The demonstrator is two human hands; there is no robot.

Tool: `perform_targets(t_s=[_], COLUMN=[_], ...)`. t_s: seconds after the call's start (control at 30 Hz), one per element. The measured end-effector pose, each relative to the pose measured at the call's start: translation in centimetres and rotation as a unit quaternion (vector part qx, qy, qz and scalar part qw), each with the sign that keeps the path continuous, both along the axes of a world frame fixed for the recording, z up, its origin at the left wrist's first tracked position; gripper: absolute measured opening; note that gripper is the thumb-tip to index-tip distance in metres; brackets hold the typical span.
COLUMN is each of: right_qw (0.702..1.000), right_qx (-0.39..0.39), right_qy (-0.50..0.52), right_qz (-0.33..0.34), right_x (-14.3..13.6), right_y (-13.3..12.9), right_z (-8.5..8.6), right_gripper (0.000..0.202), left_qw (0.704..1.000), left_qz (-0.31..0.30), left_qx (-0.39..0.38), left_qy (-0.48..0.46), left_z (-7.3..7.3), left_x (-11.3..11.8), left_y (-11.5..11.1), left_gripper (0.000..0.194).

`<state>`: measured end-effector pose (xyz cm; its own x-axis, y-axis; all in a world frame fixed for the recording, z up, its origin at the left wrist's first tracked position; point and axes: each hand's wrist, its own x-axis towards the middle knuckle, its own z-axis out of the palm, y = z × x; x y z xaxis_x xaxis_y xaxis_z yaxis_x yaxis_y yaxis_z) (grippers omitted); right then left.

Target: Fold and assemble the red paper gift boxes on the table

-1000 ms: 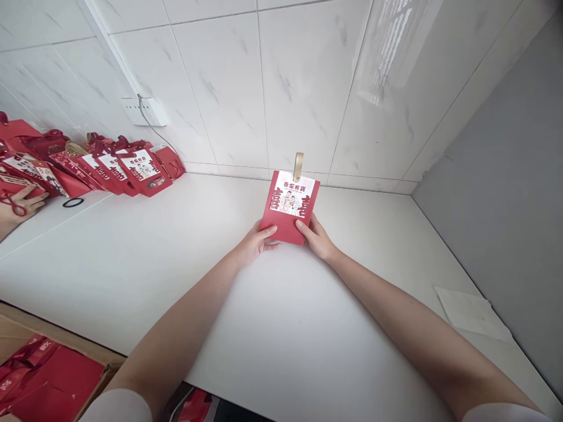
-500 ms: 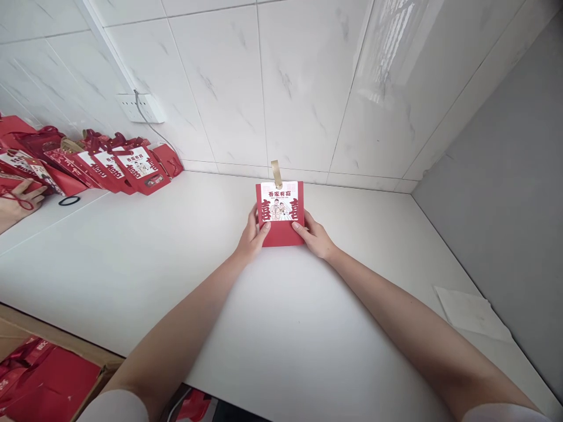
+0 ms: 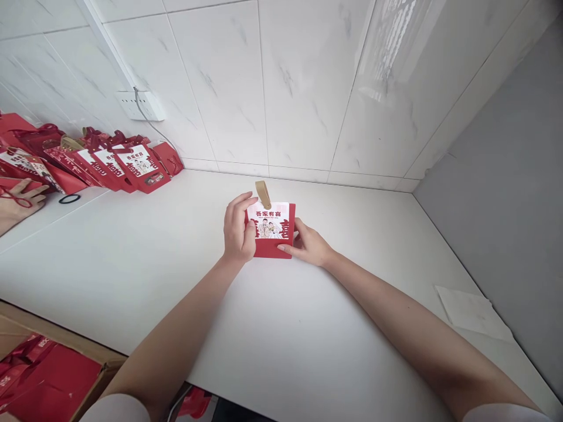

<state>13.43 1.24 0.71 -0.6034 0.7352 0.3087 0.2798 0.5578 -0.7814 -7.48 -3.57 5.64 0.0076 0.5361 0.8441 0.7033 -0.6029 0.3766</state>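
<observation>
A small red gift bag (image 3: 273,248) with a white printed front, showing a cartoon couple and red characters, is between my hands over the white table. Its gold strap handle (image 3: 263,193) sticks up from the top edge. My left hand (image 3: 240,228) is at the bag's left side, thumb on the front edge and fingers raised along the upper left corner. Around the right edge, my right hand (image 3: 310,243) grips the bag, thumb on the lower front and fingers behind it, partly hidden.
Several similar red bags (image 3: 141,170) stand at the back left by the wall, near another person's hand (image 3: 21,199). A black ring (image 3: 69,199) lies nearby. A cardboard box (image 3: 109,366) with red bags is at lower left; a white sheet (image 3: 470,310) lies right.
The bag has moved slightly left and toward me. My left hand has shifted up its left side, fingers now raised near the top corner. My right hand still grips the right edge.
</observation>
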Motion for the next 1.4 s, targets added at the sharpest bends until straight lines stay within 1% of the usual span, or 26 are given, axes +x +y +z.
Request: perform_targets(t_s=[0.1,0.17,0.23,0.3,0.37,0.4,0.5,0.57,0.67,0.73,0.8,0.87,0.93,1.0,1.03,1.13,1.23,1.3,1.4], right_qw=[1.000,1.000,1.000,0.999,0.999,0.999,0.999,0.999,0.999,0.999,0.996,0.988,0.981,0.973,0.967,0.939,0.913,0.906,0.908], right_qx=[-0.004,-0.009,-0.018,-0.026,-0.032,-0.033,-0.034,-0.036,-0.031,0.009,0.072,0.117,0.132,0.157,0.181,0.285,0.363,0.383,0.382], right_qy=[0.000,0.002,0.009,0.020,0.029,0.031,0.024,0.019,0.023,0.029,0.052,0.094,0.133,0.145,0.141,0.122,0.116,0.114,0.108], right_qz=[0.000,0.002,0.003,0.000,-0.007,-0.013,-0.025,-0.025,-0.026,-0.017,-0.010,-0.021,-0.049,-0.088,-0.111,-0.150,-0.143,-0.137,-0.136], right_x=[0.1,0.1,0.1,0.1,0.2,0.2,0.6,0.9,1.2,1.3,1.2,0.7,0.1,-0.5,-0.8,-1.4,-1.6,-1.5,-1.4], right_y=[0.1,0.1,0.1,0.2,0.3,0.5,1.0,1.4,1.8,1.6,1.1,0.1,-1.1,-2.3,-2.9,-3.8,-3.8,-3.7,-3.7], right_z=[-0.1,-0.2,-0.2,-0.1,0.0,0.1,0.1,0.0,-0.2,-0.1,0.0,0.5,1.1,1.9,2.3,3.2,3.4,3.4,3.2], right_gripper=[0.060,0.061,0.063,0.063,0.060,0.059,0.054,0.053,0.054,0.054,0.057,0.064,0.069,0.065,0.062,0.058,0.060,0.059,0.057], left_qw=[1.000,0.999,0.997,0.987,0.961,0.942,0.884,0.866,0.861,0.864,0.877,0.896,0.908,0.913,0.915,0.925,0.934,0.937,0.941], left_qz=[-0.011,-0.020,-0.031,-0.048,-0.082,-0.101,-0.138,-0.138,-0.159,-0.184,-0.193,-0.190,-0.194,-0.194,-0.191,-0.172,-0.162,-0.161,-0.159], left_qx=[-0.014,-0.025,-0.050,-0.099,-0.178,-0.227,-0.363,-0.401,-0.382,-0.339,-0.286,-0.251,-0.246,-0.260,-0.267,-0.268,-0.247,-0.241,-0.237], left_qy=[-0.022,-0.033,-0.059,-0.120,-0.195,-0.224,-0.261,-0.267,-0.295,-0.325,-0.334,-0.314,-0.280,-0.248,-0.233,-0.207,-0.199,-0.195,-0.184], left_z=[0.3,0.2,-0.4,-1.4,-2.5,-3.0,-3.9,-4.1,-4.1,-3.5,-2.3,-0.6,1.0,2.1,2.4,2.8,2.8,2.9,3.1], left_x=[0.2,0.3,0.5,0.7,0.8,0.8,0.6,0.5,0.4,0.3,0.2,0.1,0.2,0.5,0.6,1.1,1.4,1.5,1.6], left_y=[-0.2,-0.2,0.1,0.5,1.1,1.4,2.0,2.2,2.3,2.1,1.8,1.0,0.0,-1.0,-1.4,-2.1,-2.2,-2.3,-2.5], left_gripper=[0.034,0.033,0.040,0.053,0.065,0.067,0.064,0.062,0.058,0.056,0.055,0.051,0.039,0.029,0.028,0.029,0.030,0.029,0.029])
